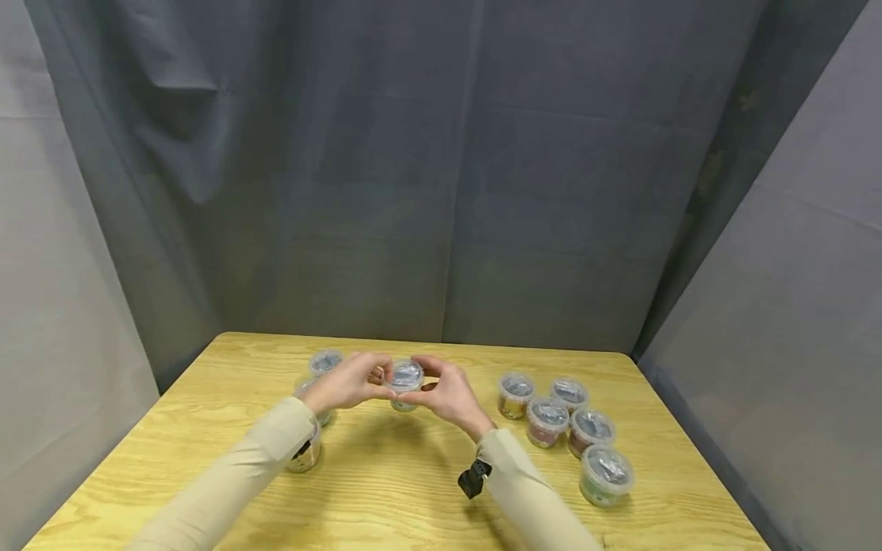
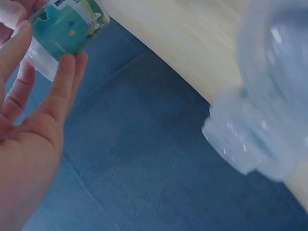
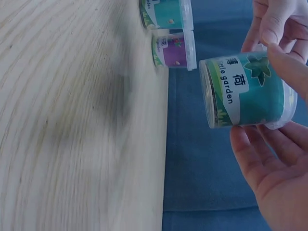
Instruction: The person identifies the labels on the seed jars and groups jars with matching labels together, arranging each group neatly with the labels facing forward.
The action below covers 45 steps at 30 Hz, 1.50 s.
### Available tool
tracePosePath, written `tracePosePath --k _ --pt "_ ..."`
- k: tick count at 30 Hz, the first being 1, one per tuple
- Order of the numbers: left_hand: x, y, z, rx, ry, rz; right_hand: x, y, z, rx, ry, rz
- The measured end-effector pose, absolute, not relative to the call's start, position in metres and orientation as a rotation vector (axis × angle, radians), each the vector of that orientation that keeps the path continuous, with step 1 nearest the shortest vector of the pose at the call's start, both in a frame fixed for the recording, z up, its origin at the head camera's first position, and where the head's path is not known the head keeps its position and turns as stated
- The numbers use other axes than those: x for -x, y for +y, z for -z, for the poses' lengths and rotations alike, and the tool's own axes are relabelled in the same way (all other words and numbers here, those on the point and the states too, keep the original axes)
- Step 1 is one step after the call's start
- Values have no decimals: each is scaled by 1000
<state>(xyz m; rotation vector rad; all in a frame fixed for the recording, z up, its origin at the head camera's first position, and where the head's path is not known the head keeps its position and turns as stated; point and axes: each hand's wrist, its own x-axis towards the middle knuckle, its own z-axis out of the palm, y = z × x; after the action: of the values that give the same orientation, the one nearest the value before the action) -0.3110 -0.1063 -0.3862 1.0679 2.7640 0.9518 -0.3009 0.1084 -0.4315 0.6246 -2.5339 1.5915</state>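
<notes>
A clear lidded plastic cup (image 1: pixel 405 375) with a teal "little garden" label (image 3: pixel 245 91) is held up between both hands, above the table. My left hand (image 1: pixel 353 381) pinches it from the left, its thumb and fingers at the lid's edge in the head view. From the right, my right hand (image 1: pixel 449 395) grips the same cup. In the left wrist view, the left hand's fingertips (image 2: pixel 67 65) press on the cup's side. Tilted onto its side in the right wrist view, the cup rests between the thumb and fingers of the right hand (image 3: pixel 284 163).
On the right of the wooden table (image 1: pixel 386 497) stand several similar lidded cups, including one with a green label (image 1: pixel 606 474). More cups, such as a far-left one (image 1: pixel 325 361), stand partly behind the left arm. Grey cloth (image 1: pixel 441 191) hangs behind the table.
</notes>
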Motion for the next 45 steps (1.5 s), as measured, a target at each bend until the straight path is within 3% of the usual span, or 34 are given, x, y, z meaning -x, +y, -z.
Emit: tracePosePath --k 16,25,45 --pt "331 -148 397 -1092 2823 -749 312 61 449 -507 -2582 -1451" --pt "337 -157 408 -944 2844 -659 319 48 462 -536 -2615 -1501" --pt "340 -165 424 -875 2830 -560 317 32 478 -454 -2671 -1599"
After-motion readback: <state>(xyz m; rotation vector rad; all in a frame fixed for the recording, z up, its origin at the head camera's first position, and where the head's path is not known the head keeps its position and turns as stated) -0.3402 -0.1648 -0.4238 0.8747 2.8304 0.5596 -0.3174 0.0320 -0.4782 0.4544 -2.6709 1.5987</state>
